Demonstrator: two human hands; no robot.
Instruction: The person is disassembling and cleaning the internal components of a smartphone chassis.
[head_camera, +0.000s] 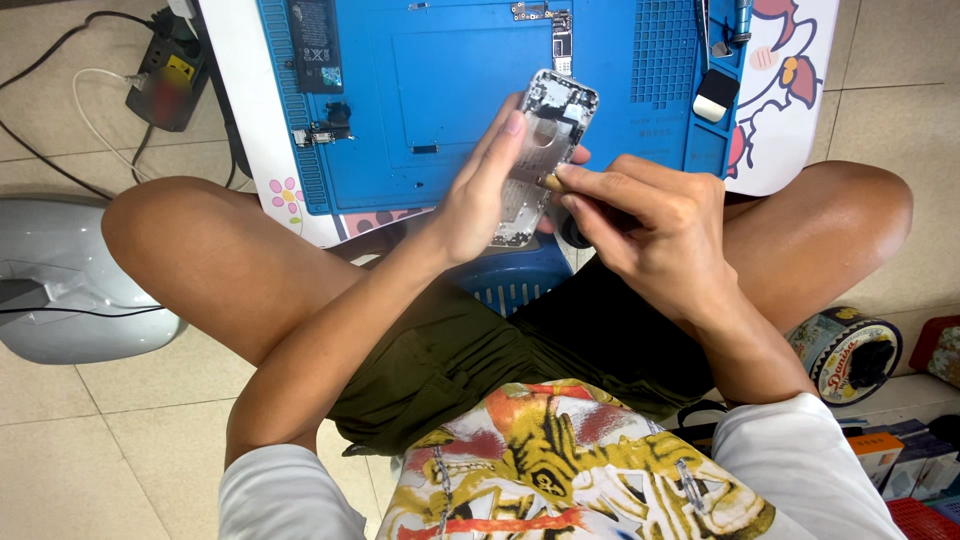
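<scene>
My left hand (478, 190) grips an opened phone housing (545, 135), silver inside, tilted upright over the blue work mat (440, 100). My right hand (655, 225) pinches a small tool with a brownish tip (552, 182) against the middle of the housing; the rest of the tool is hidden in my fingers. I sit cross-legged with both hands above my lap, just in front of the mat's near edge.
On the mat lie a black phone battery (314, 45), a small black part (325, 125), a circuit board strip (560, 35) and a white-black block (715, 95). A power strip (165, 80) and grey device (60, 280) sit left; a round tin (850, 355) right.
</scene>
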